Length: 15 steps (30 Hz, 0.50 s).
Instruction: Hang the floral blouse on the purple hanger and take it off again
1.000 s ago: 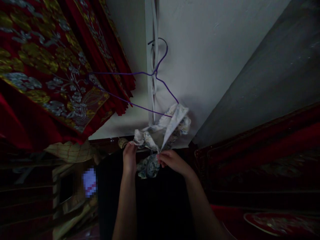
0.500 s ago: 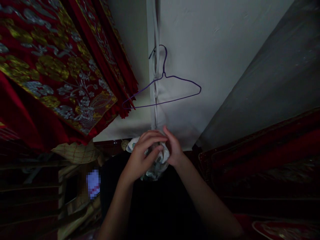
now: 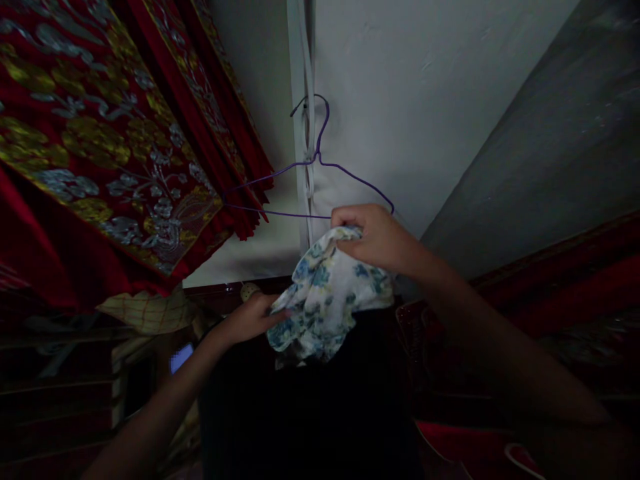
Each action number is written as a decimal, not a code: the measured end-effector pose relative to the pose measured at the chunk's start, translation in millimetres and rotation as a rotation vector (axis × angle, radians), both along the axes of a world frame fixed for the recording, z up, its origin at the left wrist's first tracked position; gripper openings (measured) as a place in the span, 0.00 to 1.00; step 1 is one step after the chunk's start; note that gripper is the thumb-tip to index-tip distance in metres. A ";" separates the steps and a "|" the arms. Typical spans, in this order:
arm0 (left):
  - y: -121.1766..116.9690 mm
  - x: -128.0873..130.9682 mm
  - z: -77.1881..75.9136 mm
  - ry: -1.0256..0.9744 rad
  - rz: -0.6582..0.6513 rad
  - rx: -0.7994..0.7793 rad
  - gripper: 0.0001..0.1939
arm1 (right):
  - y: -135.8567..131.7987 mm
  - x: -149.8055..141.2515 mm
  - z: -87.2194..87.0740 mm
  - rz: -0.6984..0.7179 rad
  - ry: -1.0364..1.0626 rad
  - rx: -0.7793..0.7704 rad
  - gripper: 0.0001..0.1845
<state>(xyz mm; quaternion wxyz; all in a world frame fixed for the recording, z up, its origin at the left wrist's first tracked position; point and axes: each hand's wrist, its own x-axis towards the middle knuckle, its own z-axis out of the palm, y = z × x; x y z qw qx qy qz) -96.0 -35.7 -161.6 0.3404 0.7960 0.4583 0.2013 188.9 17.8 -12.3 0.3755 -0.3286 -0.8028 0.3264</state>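
Floral cloth (image 3: 330, 293) lies between the hands, crumpled, no clear long axis; grip-to-grip line runs roughly 8 to 2 o'clock. Left hand (image 3: 250, 320) grasps its 8 o'clock edge; right hand (image 3: 377, 237) grasps the 1 o'clock edge. Purple wire hanger (image 3: 317, 157) hangs bare at 12 o'clock; right hand nearer, contact unclear. Versus 0.5 s ago: cloth more spread, hands farther apart.

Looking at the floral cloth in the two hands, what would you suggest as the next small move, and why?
I would probably ease the left hand slightly away from the right hand to spread the floral cloth, since each holds part of it and it lies bunched in folds between them.
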 end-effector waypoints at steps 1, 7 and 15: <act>-0.4 -8.5 0.4 0.015 0.046 0.022 0.21 | 9.9 3.2 -4.0 -0.110 0.055 0.083 0.05; -13.9 -20.8 43.0 -0.115 0.237 0.179 0.15 | 72.5 -20.2 -80.7 -0.207 0.253 -0.226 0.22; -26.4 -17.6 75.9 0.006 0.021 0.081 0.15 | 82.5 -17.4 -118.1 -0.348 0.175 -0.080 0.17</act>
